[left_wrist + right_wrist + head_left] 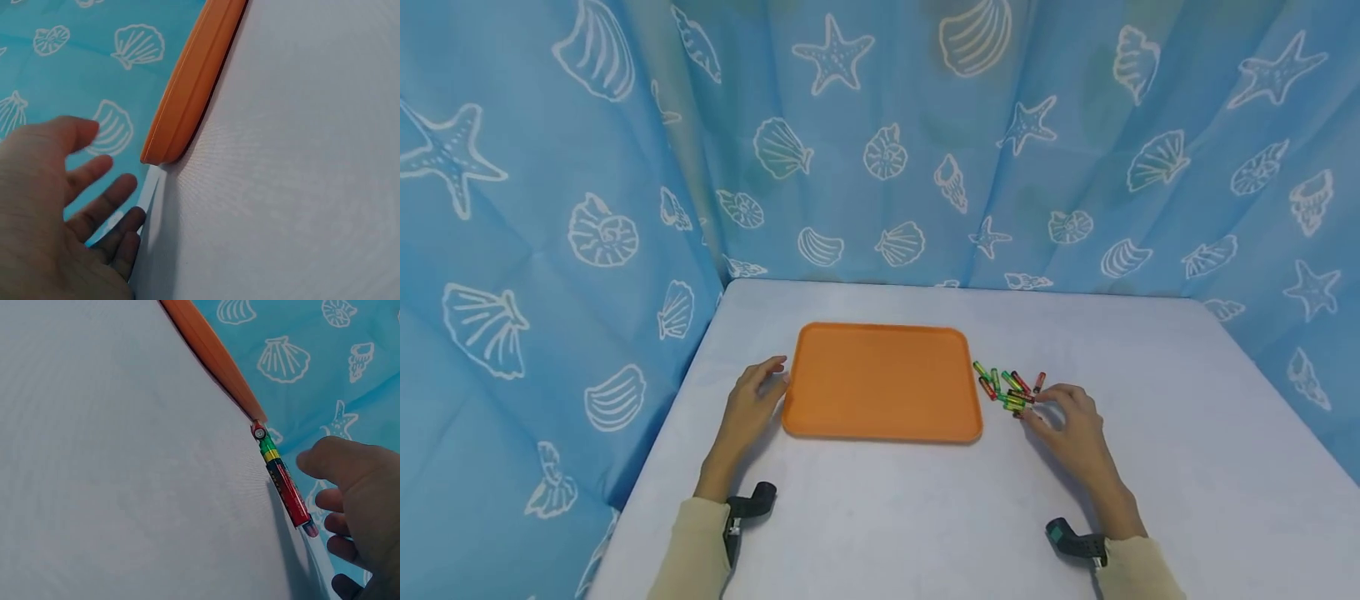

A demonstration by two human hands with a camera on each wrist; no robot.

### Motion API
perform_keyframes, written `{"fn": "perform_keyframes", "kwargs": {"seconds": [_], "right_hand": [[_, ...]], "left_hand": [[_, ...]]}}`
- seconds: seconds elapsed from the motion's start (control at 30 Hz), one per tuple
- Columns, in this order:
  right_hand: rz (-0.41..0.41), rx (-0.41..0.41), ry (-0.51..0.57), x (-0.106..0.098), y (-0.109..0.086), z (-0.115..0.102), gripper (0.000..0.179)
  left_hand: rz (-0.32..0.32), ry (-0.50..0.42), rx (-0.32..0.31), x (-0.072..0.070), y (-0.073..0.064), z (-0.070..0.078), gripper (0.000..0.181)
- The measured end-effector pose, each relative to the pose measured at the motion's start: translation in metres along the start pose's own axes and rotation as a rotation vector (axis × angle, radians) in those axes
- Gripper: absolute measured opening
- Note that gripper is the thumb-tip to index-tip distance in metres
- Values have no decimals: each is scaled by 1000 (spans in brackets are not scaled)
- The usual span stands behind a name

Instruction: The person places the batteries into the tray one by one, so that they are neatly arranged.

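Note:
An orange tray [883, 383] lies flat on the white table. Beside its left edge is my left hand [756, 400], its fingers loosely bent and holding nothing; the left wrist view shows that hand [81, 200] apart from the tray's corner [181, 106]. Several small green and red batteries [1011, 382] lie in a loose heap off the tray's right side. My right hand [1075, 429] reaches to the near right side of this heap, thumb and fingers spread apart. In the right wrist view a red and black battery [289, 492] lies in front of that hand [369, 506].
A blue curtain [917, 200] with white shells and starfish hangs behind the table and along the left. The white tabletop [895, 517] stretches in front of the tray. Each wrist wears a dark camera mount [752, 502].

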State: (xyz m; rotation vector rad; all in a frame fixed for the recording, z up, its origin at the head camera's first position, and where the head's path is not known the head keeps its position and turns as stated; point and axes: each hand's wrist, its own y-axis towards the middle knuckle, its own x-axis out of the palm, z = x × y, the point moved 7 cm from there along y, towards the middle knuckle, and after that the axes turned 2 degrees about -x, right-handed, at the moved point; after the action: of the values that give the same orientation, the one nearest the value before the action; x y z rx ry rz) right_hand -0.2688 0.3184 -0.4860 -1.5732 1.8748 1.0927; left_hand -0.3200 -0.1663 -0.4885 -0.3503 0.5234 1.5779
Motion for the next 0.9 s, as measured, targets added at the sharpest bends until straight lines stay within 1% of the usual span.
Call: {"fn": "perform_keyframes", "kwargs": {"seconds": [0.17, 0.27, 0.33, 0.4, 0.53, 0.73, 0.9], "right_hand": [[-11, 32, -32, 1, -5, 2, 28], [-11, 37, -47, 2, -7, 2, 23], [-9, 46, -46, 3, -8, 3, 24], [-5, 44, -42, 5, -8, 3, 28], [-17, 39, -7, 8, -8, 4, 33], [-86, 3, 24, 9, -11, 3, 29], [-157, -56, 24, 10, -11, 1, 44]], "left_hand": [[-39, 54, -11, 3, -2, -1, 44], [-51, 85, -13, 4, -3, -3, 43], [-52, 94, 0, 5, -4, -3, 43], [-56, 98, 11, 5, -5, -3, 43], [-60, 108, 28, 4, -6, 0, 43], [-73, 124, 23, 6, -8, -1, 44], [-72, 121, 32, 6, -7, 0, 44]]}}
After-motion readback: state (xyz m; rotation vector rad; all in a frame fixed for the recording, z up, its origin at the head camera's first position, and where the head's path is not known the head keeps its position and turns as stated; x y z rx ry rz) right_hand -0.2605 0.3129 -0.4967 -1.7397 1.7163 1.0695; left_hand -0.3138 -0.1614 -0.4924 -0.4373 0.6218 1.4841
